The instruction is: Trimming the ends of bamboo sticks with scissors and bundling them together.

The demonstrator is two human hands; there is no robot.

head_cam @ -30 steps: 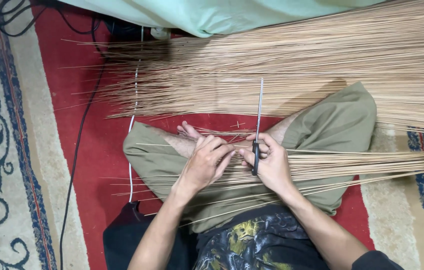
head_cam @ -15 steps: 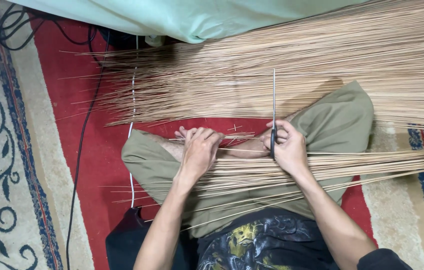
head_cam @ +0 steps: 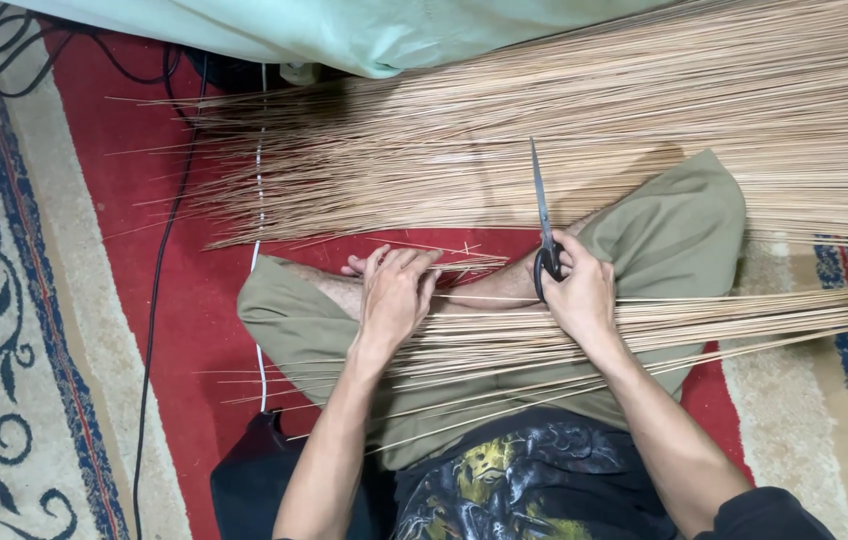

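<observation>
Presently catalogued, seen from above a seated person:

Left hand: laid flat, fingers spread, pressing on the near ends of a bundle of thin sticks that lies across the lap; it grips nothing, only pins the ends.

Right hand: closed around the handles of black scissors, blades together and pointing away from the body, upright over the bundle.

Bundle of thin sticks: pale straw colour, long, straight, stiff-looking, like broom ribs; runs from under the left hand out past the right knee to the picture's right edge. A few loose strands lie crossed just beyond the left fingertips.

Large heap of sticks: same material, fanned across the floor beyond the knees, ends ragged at the left.

Handling judgement: ends likely trim cleanest when held level and tight under the flat palm, blades square to the sticks and well clear of the fingers.

Surroundings: olive shorts, soft cloth; red carpet with cream and blue scrolled border; black cable and thin white cord running over it; pale green sheet at top.
</observation>
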